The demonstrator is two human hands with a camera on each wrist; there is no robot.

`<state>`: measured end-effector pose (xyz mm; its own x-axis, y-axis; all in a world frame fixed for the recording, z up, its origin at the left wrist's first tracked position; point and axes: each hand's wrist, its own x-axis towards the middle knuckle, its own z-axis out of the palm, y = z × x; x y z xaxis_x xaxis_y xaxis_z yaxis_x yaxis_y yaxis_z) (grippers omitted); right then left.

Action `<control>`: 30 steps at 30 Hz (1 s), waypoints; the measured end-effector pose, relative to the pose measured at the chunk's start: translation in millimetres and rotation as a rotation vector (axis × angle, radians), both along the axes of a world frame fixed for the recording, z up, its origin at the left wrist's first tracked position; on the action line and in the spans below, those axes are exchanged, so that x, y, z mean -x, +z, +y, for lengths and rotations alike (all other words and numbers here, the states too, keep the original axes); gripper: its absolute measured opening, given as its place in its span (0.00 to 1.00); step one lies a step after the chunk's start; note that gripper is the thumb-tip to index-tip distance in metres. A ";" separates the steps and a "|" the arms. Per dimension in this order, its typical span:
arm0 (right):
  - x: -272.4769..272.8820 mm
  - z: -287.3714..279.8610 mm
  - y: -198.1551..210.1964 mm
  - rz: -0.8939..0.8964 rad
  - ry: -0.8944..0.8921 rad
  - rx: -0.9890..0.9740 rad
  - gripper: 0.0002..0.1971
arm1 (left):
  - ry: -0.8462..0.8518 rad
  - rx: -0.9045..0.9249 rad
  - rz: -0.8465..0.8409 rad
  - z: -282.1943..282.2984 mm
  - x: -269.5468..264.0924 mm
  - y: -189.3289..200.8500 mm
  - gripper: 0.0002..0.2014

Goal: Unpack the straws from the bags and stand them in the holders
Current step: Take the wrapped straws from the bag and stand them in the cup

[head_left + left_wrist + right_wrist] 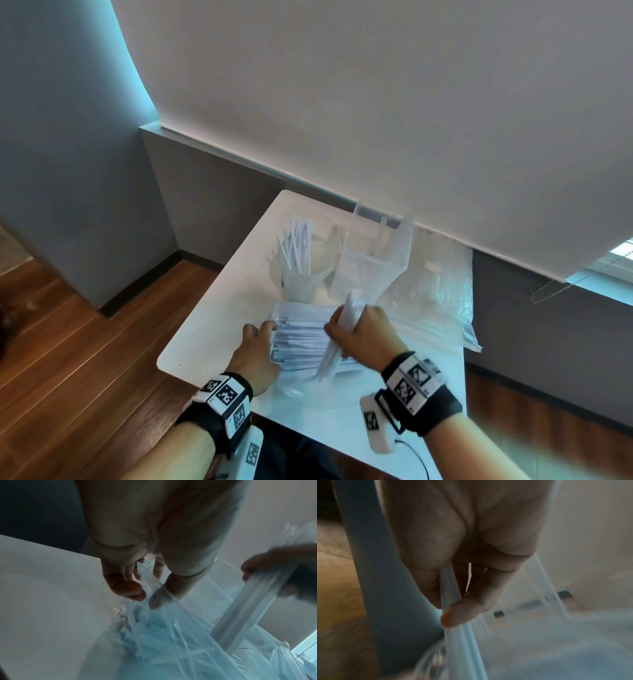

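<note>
A wooden floor (pixel 68 342) and a grey wall (pixel 85 171) fill the left of the head view, and a white table (pixel 212 308) stands against the sill under a pale roller blind (pixel 376 102).

At the table's near edge the left hand (pixel 255 356) pinches the clear film of an open plastic bag (pixel 298 342) that lies flat and is packed with white wrapped straws. In the left wrist view the thumb and fingertips (pixel 135 592) close on a fold of that film, so this hand grips the bag.

Behind the bag stands a round clear cup holder (pixel 303 277) with about 10 straws (pixel 296 246) leaning upright in it. Just right of it is a rectangular clear acrylic holder (pixel 370 260), tilted toward the cup. These 2 holders sit between the bag and the wall.

The right hand (pixel 363 329) is curled around a bunch of straws (pixel 342 329) drawn partly out of the bag, their lower ends pointing down to the near edge and their tops toward the acrylic holder. The right wrist view is blurred, but the thumb (pixel 467 609) appears to press the bunch against the fingers.

Farther right, a second crumpled clear bag (pixel 442 294) lies on the table beside the holders, its corner hanging past the table's right edge. Both wrists wear black bands with printed square markers (pixel 226 401).
</note>
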<state>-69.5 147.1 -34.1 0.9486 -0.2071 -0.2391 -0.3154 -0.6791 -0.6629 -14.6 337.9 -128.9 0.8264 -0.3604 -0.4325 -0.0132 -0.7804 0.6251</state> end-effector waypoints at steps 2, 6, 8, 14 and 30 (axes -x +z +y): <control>-17.4 -4.4 38.1 -0.067 0.044 0.062 0.10 | -0.018 -0.008 -0.015 0.0 0.0 1.9 0.34; -58.3 -15.3 94.4 -0.291 0.022 0.075 0.08 | -0.047 0.013 -0.051 0.5 1.5 4.8 0.35; -80.7 -17.1 110.3 -0.390 -0.035 0.115 0.07 | -0.056 0.018 -0.062 0.7 2.6 6.2 0.35; -134.0 -16.9 96.5 -0.229 -0.054 0.127 0.09 | -0.063 0.027 -0.062 2.8 2.4 5.3 0.37; -88.4 28.6 46.5 -0.132 0.292 0.334 0.12 | -0.042 0.030 -0.082 0.5 1.3 -0.8 0.39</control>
